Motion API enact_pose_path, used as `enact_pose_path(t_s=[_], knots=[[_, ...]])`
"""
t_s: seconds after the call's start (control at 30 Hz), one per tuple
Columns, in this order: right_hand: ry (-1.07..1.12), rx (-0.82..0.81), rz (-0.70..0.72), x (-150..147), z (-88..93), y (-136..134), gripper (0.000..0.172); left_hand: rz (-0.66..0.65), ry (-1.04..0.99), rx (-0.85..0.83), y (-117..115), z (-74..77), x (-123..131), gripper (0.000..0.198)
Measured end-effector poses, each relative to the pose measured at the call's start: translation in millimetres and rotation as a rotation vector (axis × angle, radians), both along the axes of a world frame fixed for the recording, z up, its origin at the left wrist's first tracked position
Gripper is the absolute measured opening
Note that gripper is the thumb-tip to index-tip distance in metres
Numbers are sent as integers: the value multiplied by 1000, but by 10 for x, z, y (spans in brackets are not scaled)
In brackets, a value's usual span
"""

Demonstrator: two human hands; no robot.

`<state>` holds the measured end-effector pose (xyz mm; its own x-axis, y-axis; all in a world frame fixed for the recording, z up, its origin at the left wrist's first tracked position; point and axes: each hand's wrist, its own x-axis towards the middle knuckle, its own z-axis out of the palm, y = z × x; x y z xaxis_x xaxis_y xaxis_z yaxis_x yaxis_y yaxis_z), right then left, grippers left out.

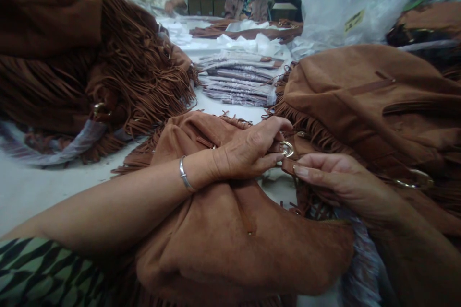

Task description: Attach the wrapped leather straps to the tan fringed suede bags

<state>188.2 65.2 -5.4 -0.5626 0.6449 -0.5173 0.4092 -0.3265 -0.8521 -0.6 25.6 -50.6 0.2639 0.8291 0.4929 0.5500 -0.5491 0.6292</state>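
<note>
A brown suede bag [230,244] with fringe lies in front of me. My left hand [248,148], a silver bracelet at its wrist, reaches across the bag, its thumb and fingers closed at a shiny metal buckle [286,149]. Just right of the buckle, my right hand [331,172] pinches the end of a short brown strap [288,166] between thumb and fingers. The fingertips of both hands are close together. Part of the strap is hidden behind the fingers.
Fringed brown bags are heaped at the left [144,72], and another bag [360,81] lies at the right. Flat plastic-wrapped pieces [237,79] are stacked beyond on the white table [21,192]. Clear plastic [327,0] stands behind. Two people sit across the table.
</note>
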Motion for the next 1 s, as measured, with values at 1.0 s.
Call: enact_pose_path(t_s=[1.0], knots=[[-257,682,103,20,-25,-160,30,90,-137,136,26,30,7,24]])
